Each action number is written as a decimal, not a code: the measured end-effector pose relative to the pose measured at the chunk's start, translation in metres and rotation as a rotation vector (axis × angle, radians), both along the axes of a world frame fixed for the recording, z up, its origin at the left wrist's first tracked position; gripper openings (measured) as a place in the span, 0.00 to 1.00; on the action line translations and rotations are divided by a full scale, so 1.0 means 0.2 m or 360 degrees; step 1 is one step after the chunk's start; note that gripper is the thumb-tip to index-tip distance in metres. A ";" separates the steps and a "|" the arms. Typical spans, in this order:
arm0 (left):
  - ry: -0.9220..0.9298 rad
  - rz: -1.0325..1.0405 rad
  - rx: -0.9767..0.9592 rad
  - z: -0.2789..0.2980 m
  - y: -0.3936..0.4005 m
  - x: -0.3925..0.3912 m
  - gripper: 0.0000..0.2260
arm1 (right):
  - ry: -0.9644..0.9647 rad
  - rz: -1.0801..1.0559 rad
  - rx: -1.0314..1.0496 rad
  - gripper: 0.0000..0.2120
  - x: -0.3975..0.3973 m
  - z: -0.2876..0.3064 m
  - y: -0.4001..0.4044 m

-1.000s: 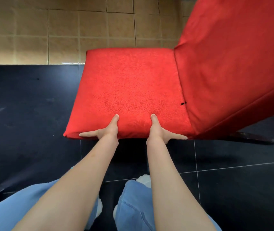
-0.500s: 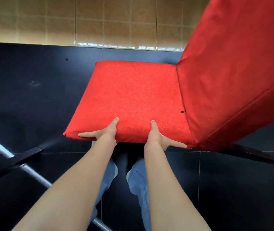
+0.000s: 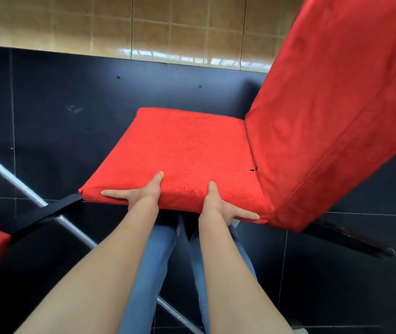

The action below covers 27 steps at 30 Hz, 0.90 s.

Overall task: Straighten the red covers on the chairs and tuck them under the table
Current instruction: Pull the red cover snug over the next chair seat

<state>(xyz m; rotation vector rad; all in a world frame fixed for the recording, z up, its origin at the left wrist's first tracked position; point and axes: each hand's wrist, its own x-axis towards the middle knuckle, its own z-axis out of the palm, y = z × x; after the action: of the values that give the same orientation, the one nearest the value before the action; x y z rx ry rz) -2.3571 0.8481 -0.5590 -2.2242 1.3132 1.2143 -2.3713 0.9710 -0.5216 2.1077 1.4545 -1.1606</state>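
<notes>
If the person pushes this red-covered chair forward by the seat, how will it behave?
The chair probably moves as one stiff piece: both hands grip the seat edge without denting it much. Its tall backrest may make it tip backward. On glossy tiles, the legs likely slide.

chair cover: red, textured | floor: black tiles | jeans: blue

Both hands on red-covered seat
</notes>
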 end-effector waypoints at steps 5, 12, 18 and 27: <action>0.0021 -0.0039 0.0001 0.10 0.04 -0.01 0.66 | -0.0071 0.0172 0.0003 0.67 -0.08 0.07 0.02; 0.0125 -0.0156 -0.0010 0.19 0.04 -0.18 0.65 | -0.0025 0.0261 -0.0026 0.69 -0.29 0.11 0.04; 0.0018 -0.0213 -0.0032 0.23 0.05 -0.36 0.66 | -0.0026 0.0207 0.0005 0.72 -0.45 0.12 0.03; 0.0130 -0.0134 -0.0136 0.28 0.09 -0.74 0.64 | 0.0035 0.0330 0.0023 0.72 -0.81 0.13 0.04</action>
<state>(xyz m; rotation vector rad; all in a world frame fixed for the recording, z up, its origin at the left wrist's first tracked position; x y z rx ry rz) -2.5051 0.8652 -0.5022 -2.1732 1.5012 1.2526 -2.5340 0.9800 -0.4950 1.9048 1.6505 -1.0999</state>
